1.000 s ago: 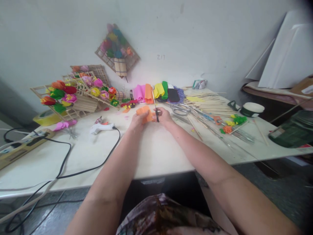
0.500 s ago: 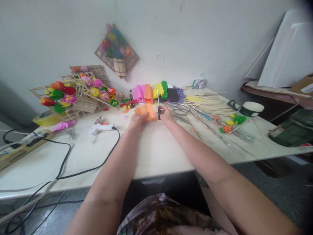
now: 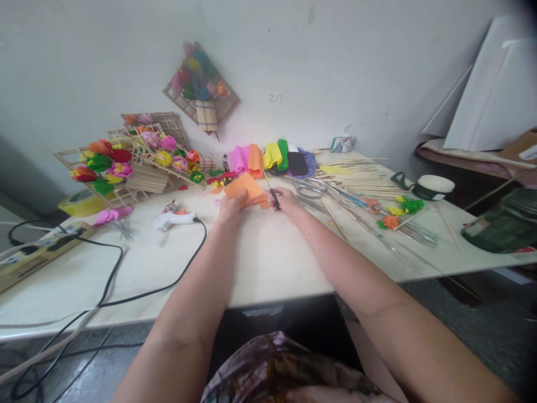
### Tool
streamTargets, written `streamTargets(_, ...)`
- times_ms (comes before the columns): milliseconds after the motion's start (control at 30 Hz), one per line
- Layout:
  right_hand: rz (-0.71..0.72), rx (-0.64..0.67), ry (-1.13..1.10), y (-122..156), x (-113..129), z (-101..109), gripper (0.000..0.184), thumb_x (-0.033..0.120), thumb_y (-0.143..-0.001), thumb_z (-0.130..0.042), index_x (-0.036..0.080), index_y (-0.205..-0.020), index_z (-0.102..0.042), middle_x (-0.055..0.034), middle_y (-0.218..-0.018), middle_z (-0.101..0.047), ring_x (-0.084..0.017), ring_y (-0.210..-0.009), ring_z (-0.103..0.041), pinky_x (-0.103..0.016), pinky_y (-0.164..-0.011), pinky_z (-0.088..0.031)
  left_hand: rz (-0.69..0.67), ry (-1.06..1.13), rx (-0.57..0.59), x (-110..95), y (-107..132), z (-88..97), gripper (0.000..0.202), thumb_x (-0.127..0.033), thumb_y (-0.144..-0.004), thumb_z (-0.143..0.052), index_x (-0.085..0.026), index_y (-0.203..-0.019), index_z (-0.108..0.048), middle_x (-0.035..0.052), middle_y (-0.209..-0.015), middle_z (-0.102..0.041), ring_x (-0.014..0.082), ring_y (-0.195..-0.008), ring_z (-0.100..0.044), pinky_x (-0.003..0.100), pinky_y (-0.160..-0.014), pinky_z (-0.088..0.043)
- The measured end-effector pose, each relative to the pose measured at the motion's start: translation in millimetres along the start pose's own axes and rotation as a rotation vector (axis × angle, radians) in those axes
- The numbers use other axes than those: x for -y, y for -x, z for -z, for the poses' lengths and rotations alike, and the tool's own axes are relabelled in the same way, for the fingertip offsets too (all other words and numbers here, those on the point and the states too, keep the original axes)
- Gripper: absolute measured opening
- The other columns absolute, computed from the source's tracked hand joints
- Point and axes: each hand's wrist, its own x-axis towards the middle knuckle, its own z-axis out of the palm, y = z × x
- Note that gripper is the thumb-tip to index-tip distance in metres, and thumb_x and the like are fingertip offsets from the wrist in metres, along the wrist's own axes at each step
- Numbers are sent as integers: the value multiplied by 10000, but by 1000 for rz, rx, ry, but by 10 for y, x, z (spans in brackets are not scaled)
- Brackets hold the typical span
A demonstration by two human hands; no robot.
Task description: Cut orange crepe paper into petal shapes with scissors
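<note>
Both forearms reach forward from the bottom of the view and meet over the far middle of the table (image 3: 268, 263). The left hand (image 3: 230, 210) lies low with its back up, fingers curled closed round the near edge of the orange paper (image 3: 244, 188), pinching it from below so the sheet stands up and away from the palm. The right hand (image 3: 288, 202) sits just beside it, knuckles up and fingers folded shut round the black handles of the scissors (image 3: 272, 192). Their thin blades slant up and to the left, touching the right edge of the paper; whether the blades are parted is too small to tell. The orange paper is a small, soft, crinkled sheet, folded or layered, fanned slightly at the top and held just above the tabletop between the two hands. Behind it, against the wall, lie rolls of paper (image 3: 262, 158) in pink, orange, yellow and green, with a black phone (image 3: 297, 163) beside them. To the left lie a white glue gun (image 3: 174, 220) with its black cord (image 3: 168, 285), and wooden racks of paper flowers (image 3: 121, 165). To the right lie a larger pair of scissors (image 3: 308, 189) and a spread of wooden sticks (image 3: 356, 174).
</note>
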Motion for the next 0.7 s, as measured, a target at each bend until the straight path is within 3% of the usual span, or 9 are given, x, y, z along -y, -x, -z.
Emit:
streamTargets(367,-41,217,100,71,57,123,299,423,-764,-650,150,-722,-537,39,-466,-534,-52,-332,-468,-155,-278,-201,-53,112,-10,12,-92,92,170,-1,-690,-638,-109,-820,-623,41,-823,-670,117,-701,-645,267,-700,-563)
streamTargets(700,-131,386,147,61,85,308,289,419,-791,-624,135,-812,-575,30,-500,-554,-42,-331,-436,-160,-281,-222,-12,172,-61,-16,-119,103,174,-16,-733,-619,-122,-871,-627,31,-843,-658,101,-704,-642,205,-665,-556)
